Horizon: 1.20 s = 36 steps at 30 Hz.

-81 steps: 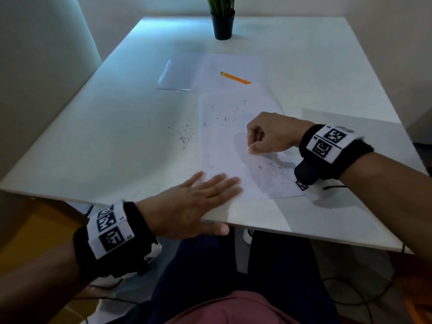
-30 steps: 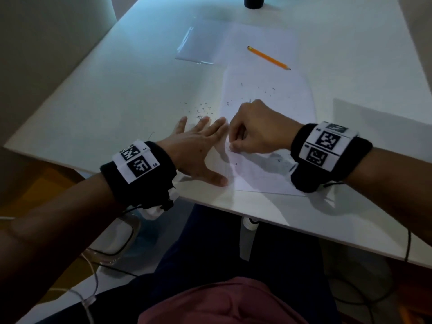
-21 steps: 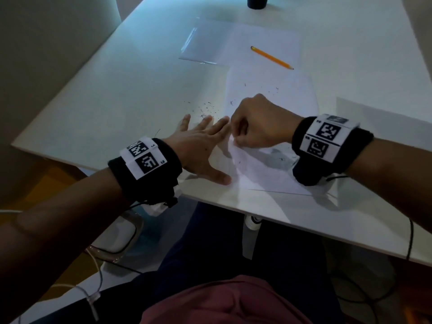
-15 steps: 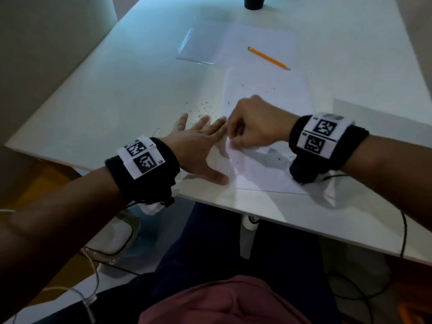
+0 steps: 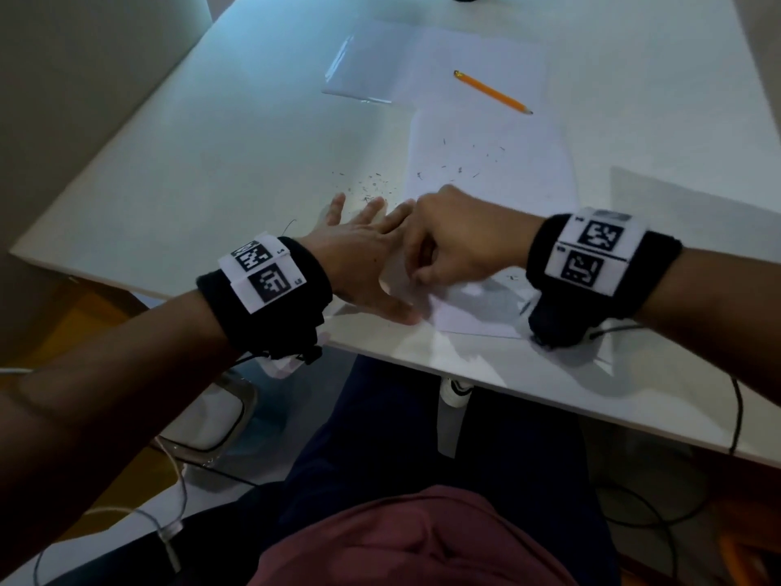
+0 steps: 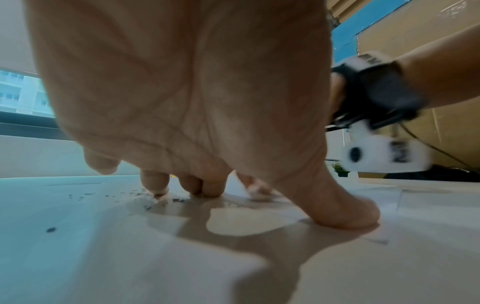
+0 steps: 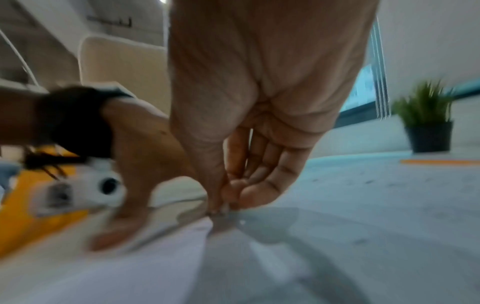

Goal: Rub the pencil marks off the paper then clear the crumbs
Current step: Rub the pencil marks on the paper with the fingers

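Head view, paper [image 5: 490, 171] lengthwise away, left hand [image 5: 359, 255] flat, right hand [image 5: 456, 238] pinching eraser [image 6: 255, 190]

On the white table [image 5: 211, 171] a paper [image 5: 520, 162] lay near the front edge, dotted with dark crumbs [image 5: 460, 167]; more crumbs lay on the bare table just left of it. The left hand [image 5: 363, 255] pressed flat, fingers spread, on the paper's left edge. The right hand [image 5: 460, 238], curled into a fist, bore down on the paper right beside it, touching its fingers; what its grip held was hidden. A pencil [image 5: 492, 92] lay farther back on another sheet [image 5: 422, 61].
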Each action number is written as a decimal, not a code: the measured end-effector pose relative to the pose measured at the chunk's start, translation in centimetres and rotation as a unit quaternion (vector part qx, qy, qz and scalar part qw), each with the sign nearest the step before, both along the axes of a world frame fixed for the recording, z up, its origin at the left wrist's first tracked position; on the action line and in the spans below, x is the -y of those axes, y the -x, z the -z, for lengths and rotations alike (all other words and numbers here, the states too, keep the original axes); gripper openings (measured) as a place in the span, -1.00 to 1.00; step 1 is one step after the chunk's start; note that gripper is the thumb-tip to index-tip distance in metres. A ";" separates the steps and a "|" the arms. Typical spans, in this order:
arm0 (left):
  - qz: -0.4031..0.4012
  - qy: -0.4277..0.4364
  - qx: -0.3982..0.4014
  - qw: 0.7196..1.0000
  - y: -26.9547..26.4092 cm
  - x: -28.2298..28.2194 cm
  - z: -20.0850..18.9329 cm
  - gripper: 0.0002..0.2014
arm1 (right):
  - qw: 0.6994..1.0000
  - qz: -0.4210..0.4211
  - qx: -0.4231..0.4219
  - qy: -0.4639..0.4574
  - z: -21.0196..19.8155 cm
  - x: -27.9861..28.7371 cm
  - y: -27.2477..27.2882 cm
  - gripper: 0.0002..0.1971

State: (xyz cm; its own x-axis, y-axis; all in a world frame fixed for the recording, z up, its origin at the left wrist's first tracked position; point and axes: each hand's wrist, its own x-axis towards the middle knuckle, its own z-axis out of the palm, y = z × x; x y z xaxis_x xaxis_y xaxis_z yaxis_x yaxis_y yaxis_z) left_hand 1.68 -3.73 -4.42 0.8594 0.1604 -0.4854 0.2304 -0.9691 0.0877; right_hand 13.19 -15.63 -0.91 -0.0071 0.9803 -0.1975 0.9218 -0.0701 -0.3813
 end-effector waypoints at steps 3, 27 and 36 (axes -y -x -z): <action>-0.005 -0.001 0.004 1.000 0.2 -0.2 0.1 0.31 | 0.996 0.085 0.000 -0.024 -0.5 -1.3 -2.2 -0.99; -0.012 -0.010 -0.018 1.000 -0.1 0.3 -0.2 0.39 | 1.000 -0.014 -0.002 0.005 0.1 1.1 0.4 -0.96; -0.011 -0.015 -0.030 0.999 -0.2 0.3 -0.3 0.43 | 0.999 0.030 -0.028 0.012 0.0 1.1 -0.6 -0.95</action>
State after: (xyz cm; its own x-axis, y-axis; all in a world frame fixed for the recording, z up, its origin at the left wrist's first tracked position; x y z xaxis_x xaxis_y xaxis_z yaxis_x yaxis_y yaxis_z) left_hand 1.93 -4.01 -4.15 0.8248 0.1944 -0.5309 0.2554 -0.9659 0.0431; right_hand 13.82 -16.72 -0.94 0.0402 0.9740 -0.2228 0.8926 -0.1352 -0.4301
